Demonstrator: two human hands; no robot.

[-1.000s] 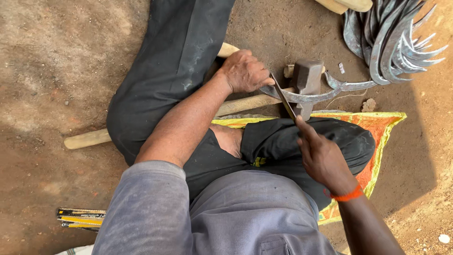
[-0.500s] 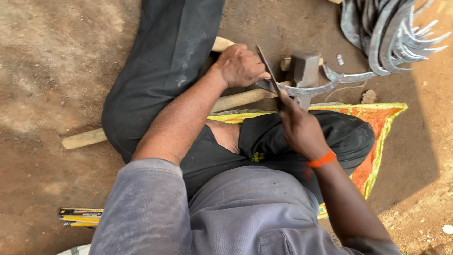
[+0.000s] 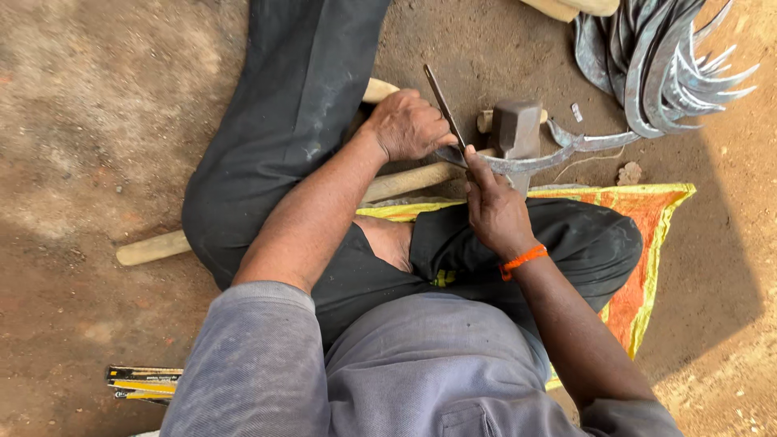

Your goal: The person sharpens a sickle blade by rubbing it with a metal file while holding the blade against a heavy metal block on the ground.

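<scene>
A: Nearest the camera, what shows first?

B: The person's grey shirt and dark trousers, seated on the dirt floor, with an orange and yellow sack spread under the legs.

A: And the hands?

B: Just short of the small iron block, the right hand has its grip clamped on the near end of a curved sickle blade, which lies across the front of the block. The left hand, to the block's left, has its grip closed around a thin flat file, held slanted with its tip pointing away.

A: Which step, would you say?

B: I judge it's the filing of the blade's edge, blade steadied on the block. The next stroke calls for a firm hold on the blade and an even push along the edge.

A: Beyond the block?

B: A heap of finished curved blades, well past it on the right. A wooden handle runs left of the block, under the leg.
</scene>
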